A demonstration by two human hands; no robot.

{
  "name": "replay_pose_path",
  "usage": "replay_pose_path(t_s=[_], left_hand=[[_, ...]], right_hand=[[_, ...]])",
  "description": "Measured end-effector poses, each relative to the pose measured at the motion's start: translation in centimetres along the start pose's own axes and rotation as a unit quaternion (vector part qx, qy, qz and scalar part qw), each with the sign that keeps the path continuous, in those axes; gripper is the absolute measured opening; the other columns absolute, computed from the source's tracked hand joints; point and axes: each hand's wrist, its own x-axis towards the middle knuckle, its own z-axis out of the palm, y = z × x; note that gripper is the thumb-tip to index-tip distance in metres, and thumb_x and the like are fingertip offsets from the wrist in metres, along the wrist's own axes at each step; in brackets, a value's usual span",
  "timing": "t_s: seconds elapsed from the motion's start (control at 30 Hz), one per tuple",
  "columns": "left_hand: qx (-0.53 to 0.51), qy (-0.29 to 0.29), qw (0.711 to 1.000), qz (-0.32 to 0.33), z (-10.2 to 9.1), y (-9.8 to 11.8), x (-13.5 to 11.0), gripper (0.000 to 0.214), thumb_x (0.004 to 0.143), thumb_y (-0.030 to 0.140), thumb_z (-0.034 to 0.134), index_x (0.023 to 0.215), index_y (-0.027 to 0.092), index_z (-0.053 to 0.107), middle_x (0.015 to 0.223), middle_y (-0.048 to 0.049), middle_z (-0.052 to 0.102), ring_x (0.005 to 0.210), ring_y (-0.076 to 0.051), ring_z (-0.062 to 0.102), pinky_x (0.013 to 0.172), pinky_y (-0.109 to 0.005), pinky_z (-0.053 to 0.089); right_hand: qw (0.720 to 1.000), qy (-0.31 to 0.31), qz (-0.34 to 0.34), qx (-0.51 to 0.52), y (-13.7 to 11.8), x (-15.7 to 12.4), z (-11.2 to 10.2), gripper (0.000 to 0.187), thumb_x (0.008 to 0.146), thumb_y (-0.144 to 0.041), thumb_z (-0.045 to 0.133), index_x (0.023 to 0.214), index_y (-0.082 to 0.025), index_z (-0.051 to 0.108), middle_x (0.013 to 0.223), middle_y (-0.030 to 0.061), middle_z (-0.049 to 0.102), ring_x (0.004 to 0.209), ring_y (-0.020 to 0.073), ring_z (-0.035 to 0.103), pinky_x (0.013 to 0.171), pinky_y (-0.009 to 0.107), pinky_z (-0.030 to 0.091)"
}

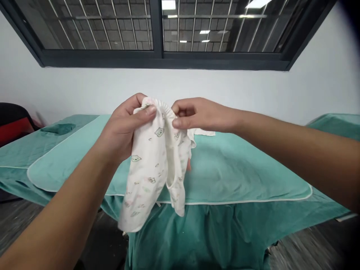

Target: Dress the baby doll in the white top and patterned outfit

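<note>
A small white baby garment (153, 165) printed with little animal figures hangs in the air in front of me, above the near edge of a table. My left hand (123, 125) grips its elastic waistband from the left, thumb pressed on the cloth. My right hand (197, 114) pinches the same waistband from the right with closed fingers. The two legs of the garment dangle loose below my hands.
A table draped in green cloth (197, 232) carries a lighter green mat with white piping (239, 172). A white folded cloth (204, 131) lies on the mat behind my right hand. A red and black seat (12, 123) stands at the far left. A dark window fills the wall above.
</note>
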Motion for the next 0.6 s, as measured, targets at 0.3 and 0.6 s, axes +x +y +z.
replay_pose_path(t_s=[0.3,0.6], left_hand=[[0.007,-0.158,0.982,-0.105,-1.6,-0.9,-0.9,0.042,0.082,0.053,0.07,0.1,0.015,0.069,0.079,-0.0075,0.072,0.066,-0.023,0.07,0.053,-0.028,0.052],[0.093,-0.031,0.986,-0.136,-0.1,-0.9,-0.5,0.036,0.082,0.04,0.073,0.109,0.016,0.069,0.077,-0.0052,0.072,0.057,-0.018,0.067,0.049,-0.024,0.05]], right_hand=[[0.986,0.108,-0.055,0.112,0.5,0.3,1.0,0.038,0.086,-0.056,0.067,0.088,-0.02,0.056,0.081,-0.0027,0.058,0.077,0.0119,0.058,0.07,0.025,0.048],[0.999,-0.004,0.023,0.038,1.0,-0.2,1.4,0.035,0.077,-0.046,0.079,0.091,-0.018,0.064,0.084,0.0003,0.065,0.076,0.013,0.06,0.066,0.024,0.048]])
